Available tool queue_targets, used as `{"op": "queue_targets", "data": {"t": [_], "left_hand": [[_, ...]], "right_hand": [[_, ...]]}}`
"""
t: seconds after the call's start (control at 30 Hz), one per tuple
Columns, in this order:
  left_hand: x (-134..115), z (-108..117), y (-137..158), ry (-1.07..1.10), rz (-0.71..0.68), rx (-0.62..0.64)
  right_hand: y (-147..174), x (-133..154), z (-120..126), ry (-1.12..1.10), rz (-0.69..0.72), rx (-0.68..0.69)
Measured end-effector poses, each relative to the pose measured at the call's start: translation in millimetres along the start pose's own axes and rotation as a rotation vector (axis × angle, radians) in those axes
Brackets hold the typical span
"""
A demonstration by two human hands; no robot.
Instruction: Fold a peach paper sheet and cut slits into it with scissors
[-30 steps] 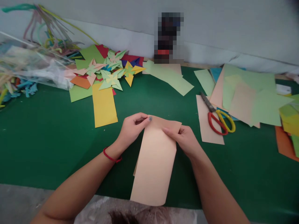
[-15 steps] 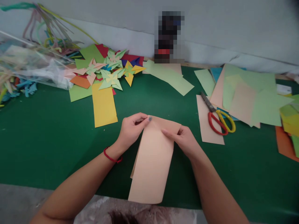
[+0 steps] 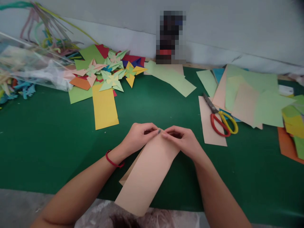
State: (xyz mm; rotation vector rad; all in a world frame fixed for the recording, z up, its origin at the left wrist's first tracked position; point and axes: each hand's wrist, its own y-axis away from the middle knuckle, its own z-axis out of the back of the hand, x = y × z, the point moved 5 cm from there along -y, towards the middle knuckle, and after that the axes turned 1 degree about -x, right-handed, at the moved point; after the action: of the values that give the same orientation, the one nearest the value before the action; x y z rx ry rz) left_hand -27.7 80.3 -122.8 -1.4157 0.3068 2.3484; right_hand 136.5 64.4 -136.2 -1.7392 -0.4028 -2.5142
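A peach sheet of paper (image 3: 149, 174), doubled over lengthwise, hangs slanted between my hands above the green table (image 3: 71, 142). My left hand (image 3: 140, 136) pinches its top corner between thumb and fingers. Close beside it, my right hand (image 3: 179, 137) is closed on the same top end, thumb on the near face. The fingertips of both hands almost meet there. A second layer of the paper shows behind, along the left side. The lower end reaches past the table's front edge. Fingers behind the paper are hidden.
Scissors (image 3: 219, 117) with red and yellow handles lie on a peach strip to the right, near stacked pale green sheets (image 3: 251, 79). Folded paper stars (image 3: 112, 79) and a yellow sheet (image 3: 106, 109) lie back left, beside a clear plastic bag (image 3: 47, 72). A pixelated object (image 3: 169, 38) stands behind.
My right hand has slid left along the top edge to meet my left hand, which moved slightly right. The paper's lower end has swung left, so it tilts more.
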Motion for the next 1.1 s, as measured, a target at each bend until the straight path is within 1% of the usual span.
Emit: {"op": "queue_targets", "data": {"t": [0.17, 0.27, 0.4, 0.6, 0.73, 0.97, 1.1], "left_hand": [[1.8, -2.0, -0.2, 0.004, 0.014, 0.028], [3.2, 2.7, -1.5, 0.011, 0.029, -0.004], [5.2, 13.0, -3.6, 0.036, 0.050, -0.076], [8.6, 19.3, -4.5, 0.044, 0.064, -0.129], [10.8, 20.4, -5.4, 0.075, 0.086, -0.140], [16.2, 19.5, -5.3, 0.162, 0.156, -0.161], [20.1, 19.6, -4.7, 0.241, 0.196, -0.200]], "right_hand": [[0.0, -0.2, -2.2, 0.060, -0.016, 0.012], [0.0, -1.0, 2.6, 0.066, -0.033, 0.002], [0.9, -4.2, 10.2, 0.014, -0.089, -0.007], [1.1, -7.0, 16.2, -0.069, -0.131, 0.002], [0.3, -9.2, 17.7, -0.137, -0.163, 0.010], [-1.2, -14.7, 18.4, -0.235, -0.208, -0.067], [-0.8, -13.2, 18.4, -0.274, -0.204, -0.087]]}}
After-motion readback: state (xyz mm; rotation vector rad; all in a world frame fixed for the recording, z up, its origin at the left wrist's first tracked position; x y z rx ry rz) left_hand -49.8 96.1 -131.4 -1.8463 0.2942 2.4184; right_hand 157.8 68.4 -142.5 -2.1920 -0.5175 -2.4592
